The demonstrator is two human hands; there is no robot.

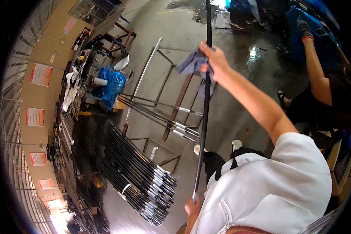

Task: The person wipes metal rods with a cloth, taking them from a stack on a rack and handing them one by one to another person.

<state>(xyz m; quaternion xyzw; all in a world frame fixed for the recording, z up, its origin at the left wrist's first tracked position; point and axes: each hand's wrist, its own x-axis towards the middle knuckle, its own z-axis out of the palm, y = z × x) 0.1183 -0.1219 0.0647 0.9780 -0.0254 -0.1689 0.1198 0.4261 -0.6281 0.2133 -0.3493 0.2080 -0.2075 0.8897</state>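
A long black pole (203, 144) crosses the view from the top edge down to my lap side. My left hand (192, 206) is closed around its near end, low in the picture. Farther up, my right hand (215, 62) grips a grey cloth (193, 63) against the pole, with the thumb on top and loose folds hanging on both sides. Left of the pole, a few thin black rods (160, 117) with white-wrapped ends lie across a metal frame stand (160, 87). A large bundle of similar rods (134, 167) rests nearer me, bound with a white tie (124, 190).
A co-worker's gloved hand (306, 31) reaches over blue sheeting (296, 17) at the right. Another person (243, 15) stands at the top. Blue plastic (113, 84) and a cluttered bench (76, 78) line the left side. The concrete floor (257, 78) has wet patches.
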